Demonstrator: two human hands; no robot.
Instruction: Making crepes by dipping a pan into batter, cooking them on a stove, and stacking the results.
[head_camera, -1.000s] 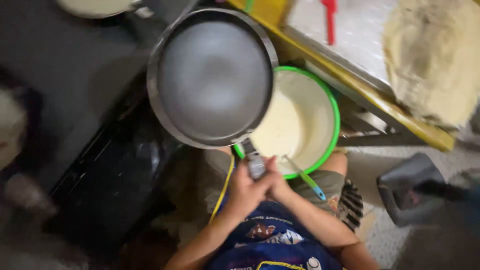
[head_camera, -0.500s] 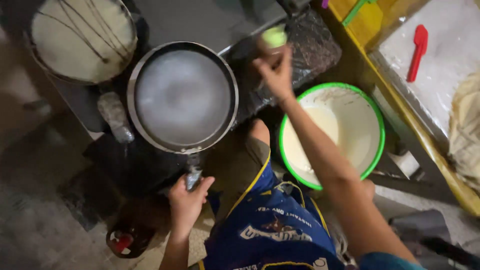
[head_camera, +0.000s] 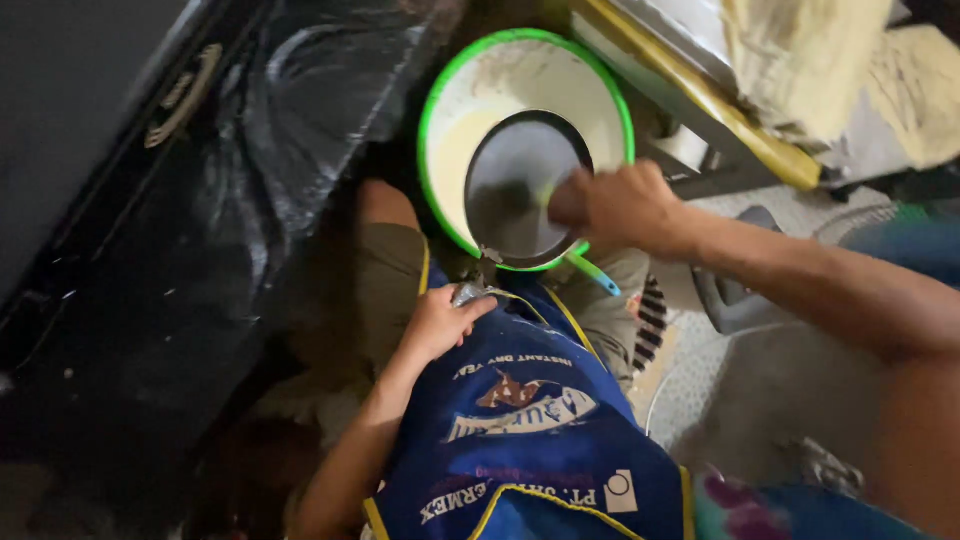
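Now, pan (head_camera: 520, 190) over green bowl (head_camera: 450, 90), handle toward left hand (head_camera: 437, 325), right hand (head_camera: 615, 205) on rim.

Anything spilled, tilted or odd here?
The dark pan sits tilted inside the green-rimmed basin, over pale batter. The left hand grips its handle; the right hand presses something at its face. No spill is visible.
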